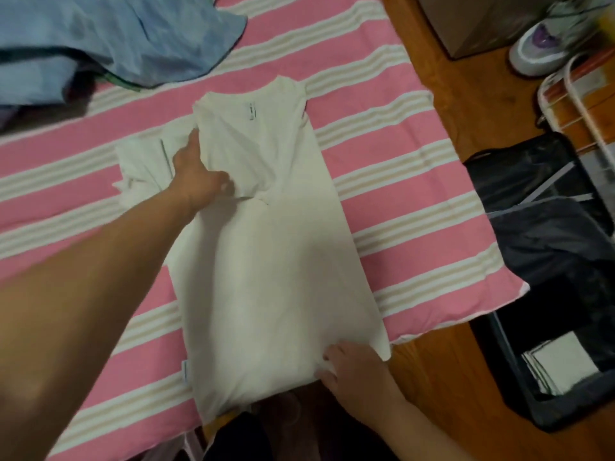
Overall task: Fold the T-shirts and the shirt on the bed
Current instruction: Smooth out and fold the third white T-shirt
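Nearest you, your right hand [352, 371] grips the hem corner of the white T-shirt [276, 261] at the bed's near edge, thumb and fingers bunching the fabric. That shirt lies lengthwise across the bed [382, 181], near its right edge, hem toward you, collar away. It's already narrowed into a long strip, so I'd judge the side folds are in on the right. The left side looks unfinished.

Mid-bed, your left hand [199, 178] sits at the shirt's left shoulder, thumb spread out over the sleeve area, fingers curled onto or under a fold of cloth. Blur hides whether it's pinching or just pressing. A white piece [143, 164] sticks out left of that hand. It could be this shirt's sleeve or a separate folded tee; can't tell.

Status: first T-shirt mid-fold. The left sleeve or side tuck probably remains, then the lengthwise fold hem-to-collar.

Far left corner: light blue shirt [109, 38] crumpled in a heap, untouched, with darker garments [83, 84] poking out underneath. All of that is still to do.

Floor on the right: dark open bag [549, 247], a sneaker [539, 48]. Not relevant.

Overall: early, well under half done.
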A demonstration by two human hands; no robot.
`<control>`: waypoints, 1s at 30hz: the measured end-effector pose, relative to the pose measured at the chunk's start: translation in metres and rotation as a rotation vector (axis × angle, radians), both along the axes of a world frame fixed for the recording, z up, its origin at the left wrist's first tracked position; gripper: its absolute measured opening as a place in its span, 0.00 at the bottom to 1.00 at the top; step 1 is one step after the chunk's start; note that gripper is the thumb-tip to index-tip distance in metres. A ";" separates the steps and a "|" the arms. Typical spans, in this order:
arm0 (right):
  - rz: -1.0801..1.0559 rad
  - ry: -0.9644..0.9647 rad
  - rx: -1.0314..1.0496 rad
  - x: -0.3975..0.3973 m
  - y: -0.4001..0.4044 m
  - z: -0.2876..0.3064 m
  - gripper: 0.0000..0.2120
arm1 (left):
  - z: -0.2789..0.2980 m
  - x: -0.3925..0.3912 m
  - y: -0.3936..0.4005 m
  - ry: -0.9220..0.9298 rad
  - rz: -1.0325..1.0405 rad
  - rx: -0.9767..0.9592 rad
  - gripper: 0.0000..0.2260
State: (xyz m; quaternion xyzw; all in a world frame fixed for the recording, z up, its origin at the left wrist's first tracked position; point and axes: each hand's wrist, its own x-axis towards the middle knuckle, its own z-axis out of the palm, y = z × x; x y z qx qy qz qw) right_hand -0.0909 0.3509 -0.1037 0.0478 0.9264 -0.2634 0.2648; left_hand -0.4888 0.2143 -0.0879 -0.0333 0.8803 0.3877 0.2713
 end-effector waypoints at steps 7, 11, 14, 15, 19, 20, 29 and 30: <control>-0.719 -0.112 0.153 -0.005 0.063 -0.020 0.14 | -0.045 0.245 -0.036 -0.302 0.173 -0.170 0.11; -0.681 -0.331 0.017 -0.003 0.082 -0.045 0.11 | -0.036 0.312 -0.059 -0.224 0.506 -0.499 0.29; -0.674 -0.360 -0.037 0.001 0.086 -0.045 0.09 | -0.048 0.325 -0.102 -0.311 0.544 -0.561 0.27; -0.699 -0.363 -0.081 0.002 0.089 -0.039 0.08 | -0.050 0.329 -0.111 -0.362 0.487 -0.537 0.26; -0.725 -0.372 -0.170 0.017 0.100 -0.010 0.06 | -0.040 0.346 -0.121 -0.519 0.375 -0.273 0.13; -0.731 -0.357 -0.155 0.021 0.103 -0.006 0.06 | -0.039 0.353 -0.123 -0.535 0.359 -0.251 0.13; -0.508 -0.486 0.189 -0.002 0.101 0.011 0.11 | -0.039 0.360 -0.155 -0.783 -0.207 -0.464 0.16; -0.477 -0.397 0.210 -0.028 0.095 0.015 0.13 | -0.037 0.334 -0.154 -0.716 -0.186 -0.460 0.12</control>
